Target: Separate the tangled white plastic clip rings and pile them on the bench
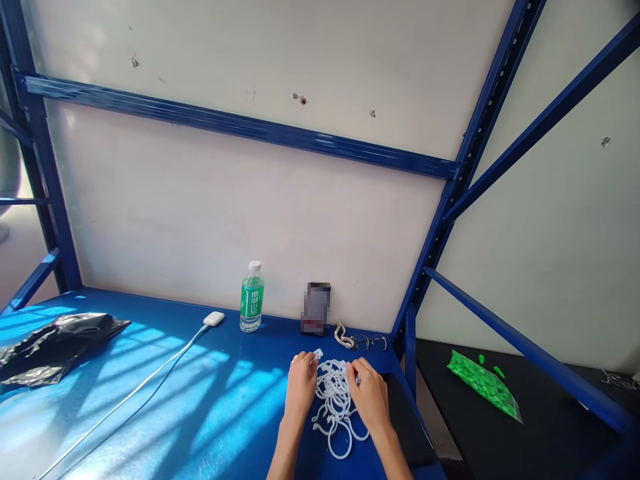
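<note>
A loose pile of white plastic rings (336, 393), like curtain rings, lies on the blue tabletop between my hands. My left hand (303, 379) is closed at the pile's upper left. A small white plastic piece (318, 354) sticks out from its fingertips, too small to make out fully. On the pile's right side, my right hand (369, 390) is pinched at the edge of the rings. A bit of white shows at its fingertips, seemingly part of a ring, though the fingers mostly hide it.
A water bottle (251, 300), a blurred upright phone-like object (315, 310) and eyeglasses (369, 343) stand or lie along the wall. Leftward are a white charger (214, 319) with its cable and a black plastic bag (55, 347). Green pieces in a bag (483, 383) lie right, beyond the blue frame post (435, 233).
</note>
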A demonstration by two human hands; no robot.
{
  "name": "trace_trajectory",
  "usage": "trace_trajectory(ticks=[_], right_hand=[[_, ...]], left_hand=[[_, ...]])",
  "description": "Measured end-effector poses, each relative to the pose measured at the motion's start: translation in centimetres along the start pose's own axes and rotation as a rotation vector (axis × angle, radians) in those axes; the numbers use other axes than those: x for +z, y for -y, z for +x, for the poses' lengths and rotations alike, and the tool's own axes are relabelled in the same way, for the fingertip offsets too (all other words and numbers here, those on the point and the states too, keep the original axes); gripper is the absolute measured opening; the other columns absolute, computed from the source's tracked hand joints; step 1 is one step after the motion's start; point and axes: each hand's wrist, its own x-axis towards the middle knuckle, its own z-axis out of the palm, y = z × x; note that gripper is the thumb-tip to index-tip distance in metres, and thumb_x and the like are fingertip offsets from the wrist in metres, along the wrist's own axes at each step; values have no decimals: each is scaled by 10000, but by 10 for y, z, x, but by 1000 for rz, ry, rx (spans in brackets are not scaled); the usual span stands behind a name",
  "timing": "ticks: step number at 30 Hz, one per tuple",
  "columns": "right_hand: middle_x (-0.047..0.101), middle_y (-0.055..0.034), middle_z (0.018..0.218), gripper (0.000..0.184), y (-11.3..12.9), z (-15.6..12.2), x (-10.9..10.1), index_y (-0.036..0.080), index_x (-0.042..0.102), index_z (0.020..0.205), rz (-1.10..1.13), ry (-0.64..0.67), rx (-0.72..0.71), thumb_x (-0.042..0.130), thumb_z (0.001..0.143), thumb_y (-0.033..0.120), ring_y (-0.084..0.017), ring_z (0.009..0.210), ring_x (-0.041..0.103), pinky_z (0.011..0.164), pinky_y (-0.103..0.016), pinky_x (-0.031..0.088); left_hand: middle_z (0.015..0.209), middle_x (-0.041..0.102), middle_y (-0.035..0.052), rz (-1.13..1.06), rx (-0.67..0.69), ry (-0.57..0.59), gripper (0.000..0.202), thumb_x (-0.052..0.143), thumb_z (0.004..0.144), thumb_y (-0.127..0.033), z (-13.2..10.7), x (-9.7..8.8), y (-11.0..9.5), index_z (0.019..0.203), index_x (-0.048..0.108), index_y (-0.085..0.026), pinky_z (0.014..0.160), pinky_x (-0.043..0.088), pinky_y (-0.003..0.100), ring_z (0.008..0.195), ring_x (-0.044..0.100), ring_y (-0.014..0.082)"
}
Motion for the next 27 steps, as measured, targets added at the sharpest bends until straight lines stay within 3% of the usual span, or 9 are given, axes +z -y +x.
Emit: trace_trajectory(ticks=[4, 7, 11, 17, 21, 24, 27], right_hand=[[596, -9, 725, 268, 4, 2, -4, 225, 532, 787, 140, -20, -3, 401, 962, 381, -157, 587, 566, 534, -235, 374], [627, -27, 837, 181, 8, 3, -5, 232, 559, 944, 255, -27, -26, 462, 938, 385, -176, 659, 587, 584, -250, 430], [628, -32, 848, 168, 10, 3, -2, 230, 576, 902, 356, -9, -39, 474, 937, 359, -187, 725, 599, 619, -261, 452], [638, -42, 821, 222, 11, 5, -5, 211, 600, 866, 509, -55, 9, 468, 941, 373, -190, 734, 606, 642, -270, 466], [665, -54, 835, 239, 9, 6, -8, 195, 623, 876, 658, -78, 88, 527, 908, 412, -192, 725, 625, 661, -275, 488], [678, -63, 818, 275, 7, 7, -7, 181, 639, 875, 802, -68, 160, 567, 876, 446, -204, 735, 643, 680, -289, 505], [672, -49, 766, 296, 6, 8, -5, 176, 646, 847, 962, -49, 220, 624, 830, 470, -203, 725, 639, 676, -288, 502]], left_hand=[[722, 632, 57, -312, 147, -1, 314, 429, 899, -321, -2, 1, -7, 823, 686, -158, 604, 371, 258, 642, 557, 179], [685, 597, 32, -374, 244, 69, 314, 442, 900, -316, -6, -1, -17, 770, 688, -171, 579, 340, 244, 621, 536, 158], [694, 581, 28, -407, 291, 119, 323, 435, 909, -301, -10, -4, -27, 765, 700, -184, 582, 347, 242, 630, 531, 150], [925, 607, 51, -527, 251, 59, 271, 530, 861, -410, -13, -12, -34, 966, 684, -214, 667, 450, 266, 715, 553, 154], [1110, 618, 77, -660, 168, 74, 368, 596, 803, -451, -13, -16, -36, 1091, 641, -227, 720, 490, 292, 865, 597, 191], [1091, 666, 89, -775, 102, 173, 416, 602, 794, -461, -13, -16, -37, 1118, 634, -202, 733, 492, 287, 902, 615, 204], [917, 704, 73, -795, 102, 203, 394, 603, 794, -472, -14, -15, -39, 1027, 665, -161, 679, 464, 261, 778, 607, 177]])
